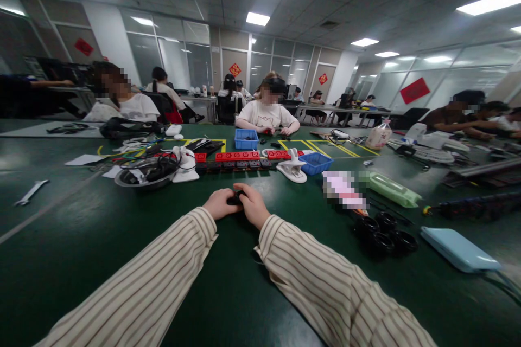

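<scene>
Green worktop (81, 238), office bkgd: small black part (236, 199) pinched btwn left hand (220, 204) & right hand (254, 205), both grips closed on it, dead centre.

Head-worn view, facing forward-down, table (73, 238) close

Counts, placed relative to the two blue bins (246, 139):
- blue bins: 2, one farther back, the second (316, 163) nearer and to its right
- wrench (30, 192): 1, far left of the bins
- light-blue flat case (458, 249): 1, well right of and nearer than the bins
- green pouch (391, 188): 1, right of the bins
- black rings (380, 233): about 4, clustered; exact count unclear
- white clip stands: 2, one (291, 168) just beside the nearer bin, one (184, 165) left of both
- hands on the surface (81, 238): 2, together around one small black part (236, 198), in front of the bins
</scene>
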Motion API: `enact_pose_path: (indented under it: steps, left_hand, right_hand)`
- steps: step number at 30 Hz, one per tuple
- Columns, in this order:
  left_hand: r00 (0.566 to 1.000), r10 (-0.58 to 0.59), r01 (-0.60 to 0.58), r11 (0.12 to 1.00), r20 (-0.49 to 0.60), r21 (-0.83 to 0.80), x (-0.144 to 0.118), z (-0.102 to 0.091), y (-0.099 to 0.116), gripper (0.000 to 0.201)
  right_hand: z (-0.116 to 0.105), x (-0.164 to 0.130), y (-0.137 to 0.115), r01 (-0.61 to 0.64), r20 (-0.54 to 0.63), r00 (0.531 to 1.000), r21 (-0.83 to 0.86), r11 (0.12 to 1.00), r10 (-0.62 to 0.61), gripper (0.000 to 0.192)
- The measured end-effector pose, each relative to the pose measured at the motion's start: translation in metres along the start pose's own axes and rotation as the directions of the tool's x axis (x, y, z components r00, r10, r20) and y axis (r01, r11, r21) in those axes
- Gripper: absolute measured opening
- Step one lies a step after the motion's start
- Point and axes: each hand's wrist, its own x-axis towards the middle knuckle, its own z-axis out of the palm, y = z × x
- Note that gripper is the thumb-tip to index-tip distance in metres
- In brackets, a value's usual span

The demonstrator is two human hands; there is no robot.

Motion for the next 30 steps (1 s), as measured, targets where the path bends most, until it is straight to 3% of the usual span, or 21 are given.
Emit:
enact_pose_path:
  steps: [3, 6, 12, 18, 25, 30]
  left_hand:
    - [0.999, 0.031, -0.031, 0.999, -0.017, 0.044, -0.002, 0.000, 0.005, 0.041]
    - [0.998, -0.014, 0.017, 0.998, -0.059, 0.058, -0.005, -0.002, 0.012, 0.050]
    - [0.996, -0.059, 0.069, 0.986, -0.068, 0.153, -0.007, -0.003, 0.020, 0.027]
    - [1.000, 0.006, -0.004, 0.998, -0.023, 0.068, -0.005, -0.003, 0.010, 0.024]
    - [0.997, 0.031, -0.021, 0.991, 0.075, -0.131, -0.002, -0.004, 0.003, 0.033]
    - [0.996, 0.078, -0.073, 0.993, 0.054, -0.095, 0.001, 0.000, 0.000, 0.036]
  right_hand:
    - [0.002, -0.001, 0.000, -0.038, -0.096, 0.995, -0.069, 0.997, 0.032, 0.030]
    - [0.000, -0.002, -0.005, -0.113, -0.165, 0.983, -0.173, 0.978, 0.084, 0.037]
    - [-0.003, -0.002, -0.013, -0.173, -0.155, 0.979, -0.292, 0.941, 0.132, 0.027]
    - [-0.006, -0.003, -0.016, -0.089, -0.069, 0.995, -0.211, 0.973, 0.076, 0.013]
    - [-0.007, -0.001, -0.015, -0.005, -0.023, 1.000, -0.120, 0.993, 0.002, 0.024]
    - [-0.004, -0.001, -0.016, 0.017, -0.005, 1.000, -0.084, 0.996, -0.017, 0.032]
